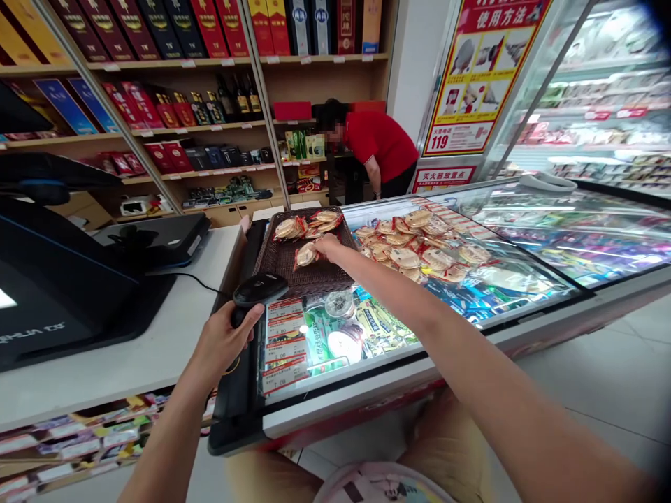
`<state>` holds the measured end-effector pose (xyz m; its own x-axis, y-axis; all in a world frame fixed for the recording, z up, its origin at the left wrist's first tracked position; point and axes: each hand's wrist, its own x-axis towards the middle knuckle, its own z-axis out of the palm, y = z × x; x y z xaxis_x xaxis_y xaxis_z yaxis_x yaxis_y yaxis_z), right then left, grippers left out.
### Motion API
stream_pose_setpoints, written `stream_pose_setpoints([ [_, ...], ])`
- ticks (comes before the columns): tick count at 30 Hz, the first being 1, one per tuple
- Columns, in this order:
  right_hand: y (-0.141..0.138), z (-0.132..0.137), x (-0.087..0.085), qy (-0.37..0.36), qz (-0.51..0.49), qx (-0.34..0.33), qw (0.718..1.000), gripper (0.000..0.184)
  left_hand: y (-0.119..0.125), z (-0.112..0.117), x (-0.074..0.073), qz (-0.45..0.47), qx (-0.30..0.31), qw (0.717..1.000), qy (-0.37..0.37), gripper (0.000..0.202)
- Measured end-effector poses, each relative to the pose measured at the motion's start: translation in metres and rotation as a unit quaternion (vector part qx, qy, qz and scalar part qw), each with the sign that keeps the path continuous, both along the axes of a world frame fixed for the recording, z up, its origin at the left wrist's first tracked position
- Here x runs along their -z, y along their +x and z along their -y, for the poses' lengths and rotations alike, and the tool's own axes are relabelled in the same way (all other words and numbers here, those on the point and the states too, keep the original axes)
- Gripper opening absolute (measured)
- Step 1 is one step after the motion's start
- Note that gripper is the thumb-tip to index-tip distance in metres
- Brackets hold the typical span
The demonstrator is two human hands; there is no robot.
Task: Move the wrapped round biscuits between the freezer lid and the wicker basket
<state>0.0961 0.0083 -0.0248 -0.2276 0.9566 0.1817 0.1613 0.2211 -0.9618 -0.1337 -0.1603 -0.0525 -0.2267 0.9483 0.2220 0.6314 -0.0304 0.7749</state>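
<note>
My left hand is wrapped around the handle of a black handheld barcode scanner, held over the near left corner of the freezer's glass top. My right hand reaches into a dark brown woven basket and pinches a clear packet of round, pale flat cakes with red edging. More packets of the same kind lie at the back of the basket. To the right of the basket, a spread pile of such packets rests directly on the glass.
A chest freezer with price labels under its glass stands before me. On the left, a white counter carries a black checkout terminal. A person in a red shirt bends near the shelves behind. A cable trails from the scanner.
</note>
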Motion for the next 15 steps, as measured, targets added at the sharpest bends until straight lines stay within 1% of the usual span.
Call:
stream_pose_setpoints([
  [2,0.011,-0.002,-0.009,-0.002,0.006,0.012,1.0,0.02,0.011,-0.002,-0.002,-0.018,0.021,1.0,0.001,0.053],
  [4,0.026,-0.003,-0.015,-0.017,0.02,0.038,0.999,0.011,0.026,-0.004,-0.008,-0.042,0.045,0.998,0.006,0.052],
  [6,0.047,0.0,-0.015,-0.03,0.022,0.066,0.997,0.017,0.046,-0.006,-0.016,-0.074,0.063,0.995,0.016,0.051],
  [8,0.071,0.006,-0.011,-0.023,0.011,0.088,0.996,0.019,0.07,-0.008,-0.026,-0.107,0.085,0.99,0.025,0.05],
  [11,0.108,0.021,-0.001,0.011,-0.003,0.12,0.993,0.018,0.107,-0.012,-0.038,-0.15,0.123,0.98,0.039,0.051],
  [15,0.146,0.034,0.015,0.029,-0.011,0.139,0.99,0.019,0.149,-0.019,-0.045,-0.199,0.15,0.967,0.055,0.051],
])
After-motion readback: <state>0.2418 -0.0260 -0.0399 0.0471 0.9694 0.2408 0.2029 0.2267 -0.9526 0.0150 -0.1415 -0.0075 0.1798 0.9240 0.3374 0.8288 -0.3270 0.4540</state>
